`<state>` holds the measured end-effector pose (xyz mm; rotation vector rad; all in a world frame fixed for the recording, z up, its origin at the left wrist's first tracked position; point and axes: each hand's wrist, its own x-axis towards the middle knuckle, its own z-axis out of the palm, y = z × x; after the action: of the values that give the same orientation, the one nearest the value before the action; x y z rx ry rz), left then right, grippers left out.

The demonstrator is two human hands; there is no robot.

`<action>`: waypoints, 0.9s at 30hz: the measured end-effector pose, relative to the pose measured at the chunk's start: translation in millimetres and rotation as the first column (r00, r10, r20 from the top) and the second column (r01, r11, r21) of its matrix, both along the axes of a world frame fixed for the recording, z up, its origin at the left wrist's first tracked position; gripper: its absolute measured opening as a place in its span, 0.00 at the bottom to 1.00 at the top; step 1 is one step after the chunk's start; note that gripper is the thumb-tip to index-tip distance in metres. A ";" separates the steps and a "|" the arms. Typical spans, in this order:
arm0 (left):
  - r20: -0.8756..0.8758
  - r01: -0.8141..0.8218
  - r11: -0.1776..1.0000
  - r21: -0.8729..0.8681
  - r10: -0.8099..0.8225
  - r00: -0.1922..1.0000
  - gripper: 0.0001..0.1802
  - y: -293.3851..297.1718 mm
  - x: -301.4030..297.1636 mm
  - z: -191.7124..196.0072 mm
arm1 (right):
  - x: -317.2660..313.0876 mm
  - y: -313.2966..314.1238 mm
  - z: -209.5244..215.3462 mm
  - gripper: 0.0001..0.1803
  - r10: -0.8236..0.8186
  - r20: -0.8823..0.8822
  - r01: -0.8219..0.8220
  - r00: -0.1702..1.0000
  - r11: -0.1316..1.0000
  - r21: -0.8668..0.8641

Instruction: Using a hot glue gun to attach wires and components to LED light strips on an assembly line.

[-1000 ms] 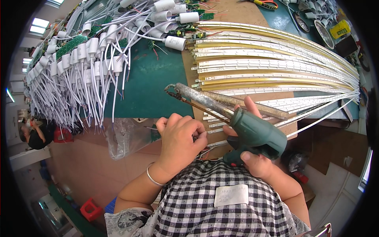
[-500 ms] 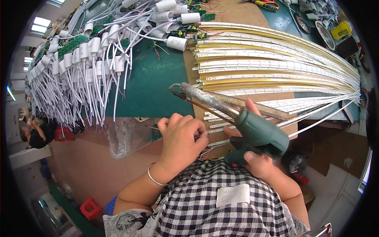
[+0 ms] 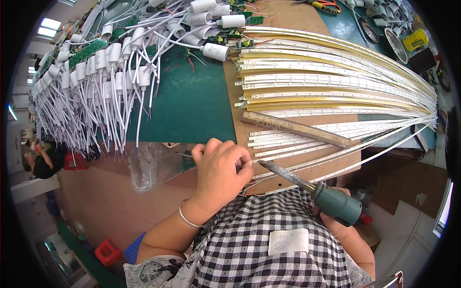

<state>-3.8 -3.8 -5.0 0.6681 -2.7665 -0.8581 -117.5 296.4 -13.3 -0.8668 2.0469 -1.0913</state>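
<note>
My right hand (image 3: 332,222) grips a green soldering gun (image 3: 338,205), whose body hides most of the fingers. The gun's dark metal tip points left and meets the left end of a narrow white LED strip, close beside my left fingertips. My left hand (image 3: 222,169) is closed in a pinch at that strip end; what sits between thumb and finger is too small to make out. Just below it, thin orange and white wires (image 3: 248,190) lie at the ends of the nearest strips. More LED strips (image 3: 297,80), white with yellow edges, fan out across a brown board (image 3: 283,14).
A wooden bar (image 3: 297,129) lies slantwise over the strips. White cylindrical caps with cables and green circuit boards (image 3: 115,55) are heaped on the green table (image 3: 192,105). Pliers (image 3: 326,6), a round metal dish (image 3: 396,45) and a yellow container (image 3: 415,39) stand far right. Another person (image 3: 41,161) is at far left.
The soldering gun has swung down and right, its tip moving from above the board to the strip end beside my left fingers. My left hand has stayed in place.
</note>
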 end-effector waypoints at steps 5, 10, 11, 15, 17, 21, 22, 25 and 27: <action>-0.013 -0.005 1.000 -0.008 0.005 1.000 0.08 1.2 -0.7 -1.3 | 4.7 -6.6 -2.0 0.17 -0.048 0.026 0.048 0.999 0.999 -0.012; 0.008 0.005 1.000 -0.009 -0.005 1.000 0.08 -0.3 -0.7 -1.5 | 5.9 -9.0 -3.6 0.18 -0.059 0.044 0.061 0.997 0.998 -0.036; 0.006 0.004 1.000 -0.007 -0.004 1.000 0.08 -0.3 -0.5 -1.6 | 7.0 -8.7 -4.2 0.18 -0.069 0.061 0.072 0.996 0.996 -0.046; -0.003 -0.002 1.000 -0.013 0.002 1.000 0.08 0.9 -0.1 -3.1 | 6.0 -10.1 -3.3 0.18 -0.067 0.092 0.071 0.993 0.997 -0.037; -0.009 -0.001 1.000 -0.015 0.001 1.000 0.08 1.1 -0.6 -3.9 | 5.6 -11.3 -2.0 0.18 -0.072 0.111 0.077 0.991 0.996 -0.037; -0.005 0.005 1.000 -0.023 -0.005 1.000 0.08 1.4 0.1 -3.9 | 4.0 -12.3 -1.1 0.17 -0.035 0.097 0.040 0.995 0.998 -0.044; -0.004 0.006 1.000 -0.028 -0.006 1.000 0.08 1.4 -0.1 -3.8 | 3.7 -11.7 -1.6 0.17 -0.025 0.087 0.029 0.996 0.998 -0.046; 0.001 0.004 1.000 -0.027 -0.004 1.000 0.08 1.9 0.5 -3.4 | 4.9 -6.9 -5.9 0.17 -0.038 0.057 0.041 0.998 0.998 -0.055; 0.003 0.001 1.000 -0.019 -0.001 1.000 0.08 1.4 0.4 -2.8 | 4.2 -6.2 -3.8 0.18 -0.094 0.121 0.104 0.988 0.991 -0.081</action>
<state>-3.4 -2.4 -7.8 0.6648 -2.7742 -0.8314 -113.3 290.2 -17.1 -0.7319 1.9756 -1.2638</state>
